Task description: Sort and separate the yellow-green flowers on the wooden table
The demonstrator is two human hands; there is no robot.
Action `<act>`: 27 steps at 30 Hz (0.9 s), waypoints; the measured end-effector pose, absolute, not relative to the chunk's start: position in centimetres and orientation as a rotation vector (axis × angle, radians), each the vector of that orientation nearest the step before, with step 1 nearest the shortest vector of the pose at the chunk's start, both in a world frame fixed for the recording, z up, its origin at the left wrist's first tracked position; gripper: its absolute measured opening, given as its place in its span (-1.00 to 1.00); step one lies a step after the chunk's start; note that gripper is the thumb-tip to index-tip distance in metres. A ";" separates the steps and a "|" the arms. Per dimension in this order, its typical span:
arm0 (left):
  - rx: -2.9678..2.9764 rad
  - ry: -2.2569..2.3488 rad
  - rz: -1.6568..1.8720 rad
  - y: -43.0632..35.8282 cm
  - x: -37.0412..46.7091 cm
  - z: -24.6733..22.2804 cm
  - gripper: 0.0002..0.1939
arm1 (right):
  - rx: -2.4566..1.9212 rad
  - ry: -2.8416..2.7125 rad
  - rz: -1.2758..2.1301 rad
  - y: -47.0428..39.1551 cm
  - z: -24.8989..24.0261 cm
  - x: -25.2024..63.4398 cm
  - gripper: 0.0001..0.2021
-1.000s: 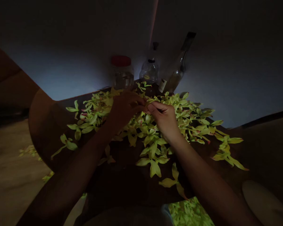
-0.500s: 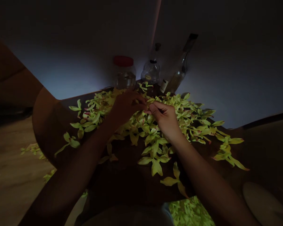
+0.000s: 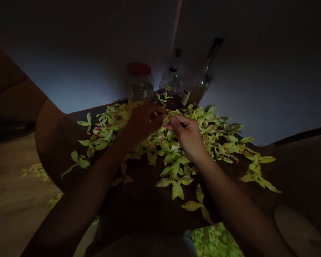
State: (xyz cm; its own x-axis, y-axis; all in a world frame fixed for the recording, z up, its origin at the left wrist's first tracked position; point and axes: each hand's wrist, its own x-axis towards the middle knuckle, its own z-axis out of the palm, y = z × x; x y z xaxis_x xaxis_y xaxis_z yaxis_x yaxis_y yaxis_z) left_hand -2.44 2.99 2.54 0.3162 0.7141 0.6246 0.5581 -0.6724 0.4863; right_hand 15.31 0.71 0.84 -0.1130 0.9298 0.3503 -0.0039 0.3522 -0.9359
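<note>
Both my hands meet above a spread of yellow-green flowers with pinkish tips, strewn over a dark table. My right hand pinches one yellow-green flower between thumb and fingers. From the other side, the thumb and fingertips of my left hand close on the same flower. The left hand lies in shadow, so its exact grip is dim. Single flowers lie apart at the near edge, such as the three-petalled one below my right forearm.
Behind the flowers stand a red-lidded jar, a round stoppered glass bottle and a tall leaning bottle, near a pale wall. More flowers fill the area below the table's front edge. Others lie on the wooden floor at left.
The fingertips have shifted slightly around the flower, with the left thumb and fingers drawn closer together. The flowers on the table and the bottles stay as they were.
</note>
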 end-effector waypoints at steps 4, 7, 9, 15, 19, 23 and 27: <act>2.559 1.222 1.324 2.5 -1.8 2.2 -0.86 | -0.859 -1.460 1.039 0.7 0.9 15.1 -0.62; 2.583 1.251 1.346 2.3 -1.4 2.0 -0.90 | -0.882 -1.491 1.026 0.5 1.0 14.9 -0.62; 2.490 1.238 1.369 2.3 -1.2 1.9 -0.92 | -0.906 -1.496 1.005 0.4 1.0 14.9 -0.63; 2.267 1.259 1.382 3.2 -2.6 2.2 -0.86 | -1.029 -1.420 0.905 0.8 1.0 16.1 -0.61; 2.160 1.514 1.619 3.8 -4.3 2.5 -0.87 | -1.001 -1.340 0.908 1.6 1.0 17.1 -0.68; 2.335 1.555 1.685 2.7 -3.5 2.8 -0.83 | -0.977 -1.288 0.951 1.5 1.1 16.7 -0.69; 2.491 1.252 1.436 1.7 -1.6 3.1 -0.71 | -0.942 -1.391 0.963 0.6 1.2 15.4 -0.66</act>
State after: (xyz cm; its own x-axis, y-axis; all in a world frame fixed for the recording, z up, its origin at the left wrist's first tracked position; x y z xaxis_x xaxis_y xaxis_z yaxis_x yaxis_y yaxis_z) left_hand -1.56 1.65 3.08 0.2616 0.6368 0.7253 0.6318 -0.6811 0.3700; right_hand 15.43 0.55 1.21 -0.0365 0.9390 0.3420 0.0102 0.3425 -0.9394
